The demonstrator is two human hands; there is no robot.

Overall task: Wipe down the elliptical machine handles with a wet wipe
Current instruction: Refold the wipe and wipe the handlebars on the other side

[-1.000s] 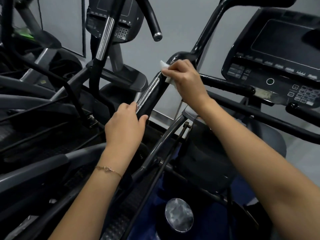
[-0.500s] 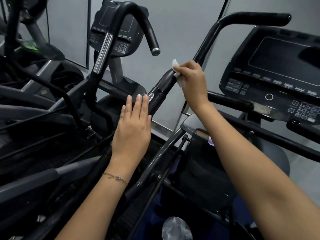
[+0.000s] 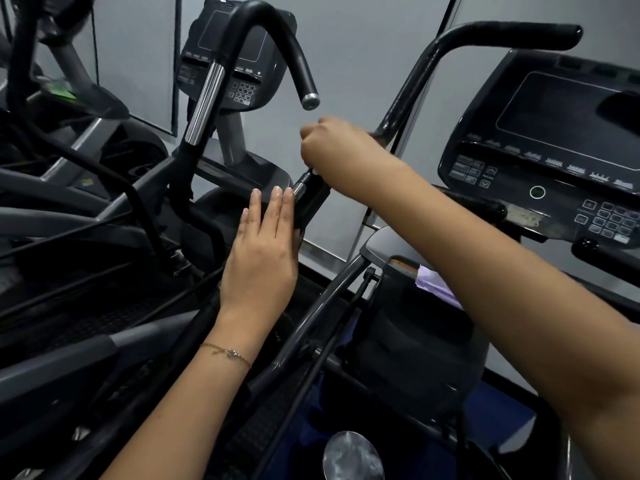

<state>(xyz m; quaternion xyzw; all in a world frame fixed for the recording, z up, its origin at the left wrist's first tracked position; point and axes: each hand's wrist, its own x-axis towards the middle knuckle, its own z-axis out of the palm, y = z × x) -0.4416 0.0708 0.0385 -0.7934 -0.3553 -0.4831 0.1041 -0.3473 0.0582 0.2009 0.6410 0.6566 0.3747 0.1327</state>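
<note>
Head view: my right hand [image 3: 341, 147] is fisted around the black handle [image 3: 415, 81]; I see no wipe. My left hand [image 3: 263, 251] lies flat beside it, fingers [image 3: 277, 209] open.

1. the wet wipe is hidden inside the closed right hand [image 3: 332, 147].
2. the black padded elliptical handle [image 3: 412, 98] is partly covered there.
3. the round silver disc [image 3: 353, 457] is cut off by the bottom edge.

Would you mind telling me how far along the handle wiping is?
In hand: the right hand is closed around the near handle mid-shaft; the wipe is hidden. The left hand rests flat, fingers straight, beside the lower shaft. Nothing shows which parts are already clean. The neighbouring curved handle is untouched now.
</note>
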